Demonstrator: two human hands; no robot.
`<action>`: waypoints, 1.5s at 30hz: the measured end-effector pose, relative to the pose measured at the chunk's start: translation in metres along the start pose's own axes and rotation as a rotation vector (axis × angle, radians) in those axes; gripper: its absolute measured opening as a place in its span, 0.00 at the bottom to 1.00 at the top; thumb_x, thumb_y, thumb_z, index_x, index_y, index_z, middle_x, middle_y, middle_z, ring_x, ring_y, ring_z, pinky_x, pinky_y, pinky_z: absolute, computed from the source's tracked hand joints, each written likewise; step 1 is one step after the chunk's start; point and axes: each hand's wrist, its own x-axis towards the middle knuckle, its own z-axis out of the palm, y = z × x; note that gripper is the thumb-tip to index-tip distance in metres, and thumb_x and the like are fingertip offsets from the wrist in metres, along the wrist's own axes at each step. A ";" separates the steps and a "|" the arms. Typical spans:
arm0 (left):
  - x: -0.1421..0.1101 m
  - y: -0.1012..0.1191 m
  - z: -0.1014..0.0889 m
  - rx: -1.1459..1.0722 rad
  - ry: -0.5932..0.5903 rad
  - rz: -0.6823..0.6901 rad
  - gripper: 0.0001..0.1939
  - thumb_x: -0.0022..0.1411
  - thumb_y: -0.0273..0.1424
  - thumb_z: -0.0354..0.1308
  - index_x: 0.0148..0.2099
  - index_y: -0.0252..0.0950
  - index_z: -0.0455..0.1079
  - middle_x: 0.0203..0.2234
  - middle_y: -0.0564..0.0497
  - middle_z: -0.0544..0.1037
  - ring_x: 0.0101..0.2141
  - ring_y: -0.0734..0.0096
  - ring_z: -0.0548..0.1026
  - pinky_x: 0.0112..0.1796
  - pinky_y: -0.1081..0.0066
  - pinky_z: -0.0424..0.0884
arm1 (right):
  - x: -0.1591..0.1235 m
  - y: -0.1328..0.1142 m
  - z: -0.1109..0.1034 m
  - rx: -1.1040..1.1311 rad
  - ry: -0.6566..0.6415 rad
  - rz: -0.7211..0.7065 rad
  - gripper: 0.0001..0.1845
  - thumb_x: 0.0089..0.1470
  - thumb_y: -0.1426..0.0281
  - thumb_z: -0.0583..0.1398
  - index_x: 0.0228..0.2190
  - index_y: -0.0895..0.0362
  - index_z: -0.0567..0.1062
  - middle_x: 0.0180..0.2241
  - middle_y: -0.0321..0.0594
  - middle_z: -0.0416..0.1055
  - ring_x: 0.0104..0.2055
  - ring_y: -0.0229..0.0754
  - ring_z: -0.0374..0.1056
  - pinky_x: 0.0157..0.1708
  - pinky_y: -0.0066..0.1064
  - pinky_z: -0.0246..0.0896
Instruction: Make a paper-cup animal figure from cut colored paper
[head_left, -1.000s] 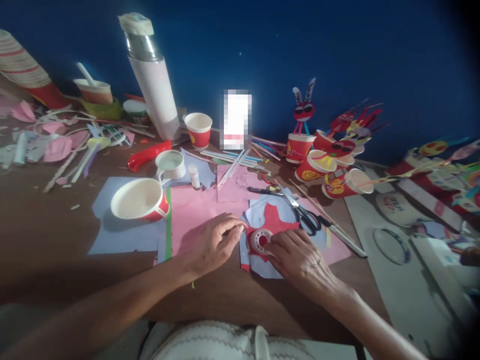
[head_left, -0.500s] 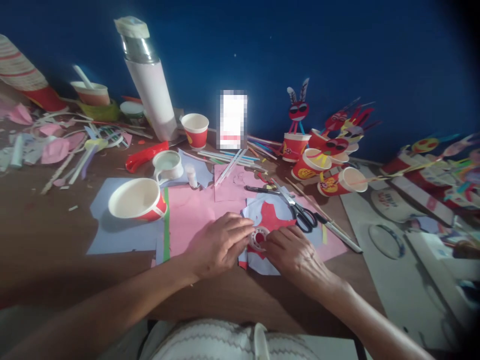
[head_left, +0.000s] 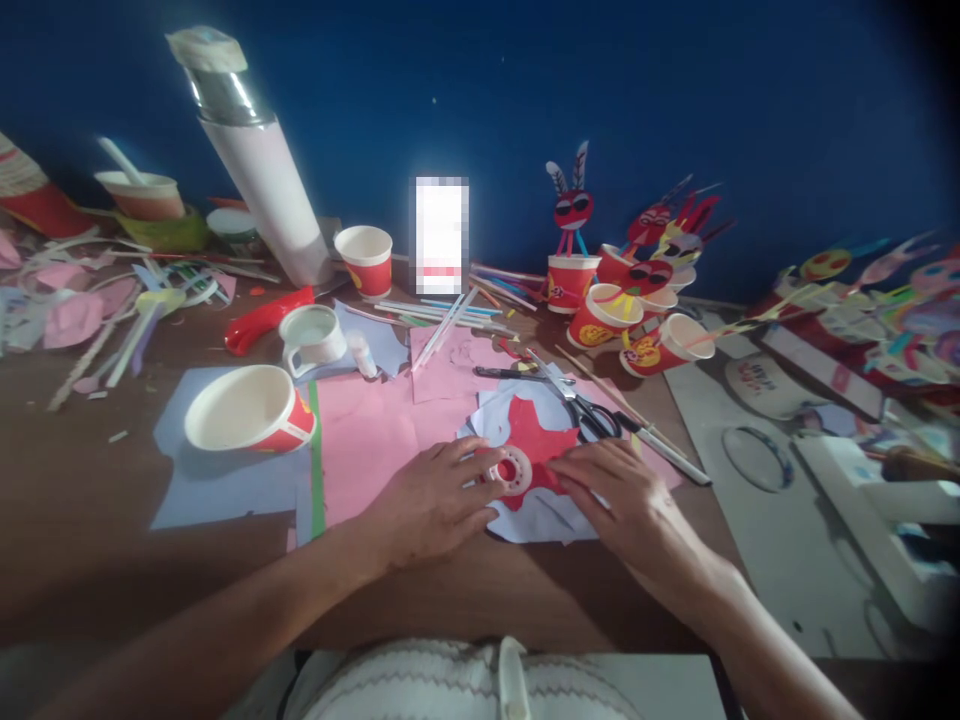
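Observation:
A small white ring (head_left: 512,471) with holes round its rim, like a tape spool, lies on a red paper cut-out (head_left: 534,428) with pointed arms. My left hand (head_left: 442,497) is open to its left, fingers stretched over the paper and fingertips touching the ring. Beside the ring on the right, my right hand (head_left: 626,490) has its fingertips drawn together at the cut-out's right edge; whatever is between them is hidden. Under the cut-out is pale blue paper (head_left: 525,527). Black-handled scissors (head_left: 596,418) lie just beyond the right hand.
A paper bowl (head_left: 240,410), a white mug (head_left: 311,338) and a glue stick (head_left: 363,356) stand to the left. Behind are a tall flask (head_left: 262,190), a paper cup (head_left: 364,262) and straws (head_left: 442,320). Decorated cups (head_left: 574,283) and a cutter knife (head_left: 671,455) are at right.
My right hand has let go of the white ring and shifted right to the cut-out's edge. My left fingers have spread and come onto the ring. The view has turned slightly.

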 end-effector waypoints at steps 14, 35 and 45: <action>0.002 0.002 -0.004 -0.018 0.018 0.003 0.18 0.63 0.34 0.48 0.55 0.42 0.63 0.57 0.46 0.62 0.55 0.55 0.59 0.51 0.54 0.63 | -0.019 -0.002 0.013 0.102 0.069 0.025 0.15 0.54 0.77 0.55 0.42 0.52 0.73 0.37 0.39 0.75 0.40 0.44 0.67 0.42 0.40 0.60; 0.000 -0.009 -0.019 -0.393 0.543 -0.204 0.12 0.63 0.25 0.45 0.45 0.34 0.68 0.41 0.44 0.75 0.45 0.65 0.70 0.46 0.61 0.68 | -0.009 -0.020 0.032 -0.032 -0.008 -0.037 0.15 0.56 0.74 0.54 0.45 0.53 0.72 0.49 0.39 0.71 0.45 0.49 0.65 0.45 0.44 0.53; 0.001 0.033 -0.006 -0.014 -0.032 -0.038 0.30 0.64 0.43 0.44 0.61 0.28 0.53 0.61 0.38 0.54 0.60 0.53 0.51 0.55 0.51 0.52 | -0.008 -0.020 0.029 0.011 -0.034 -0.035 0.13 0.55 0.76 0.53 0.40 0.56 0.74 0.46 0.44 0.72 0.47 0.49 0.64 0.47 0.45 0.53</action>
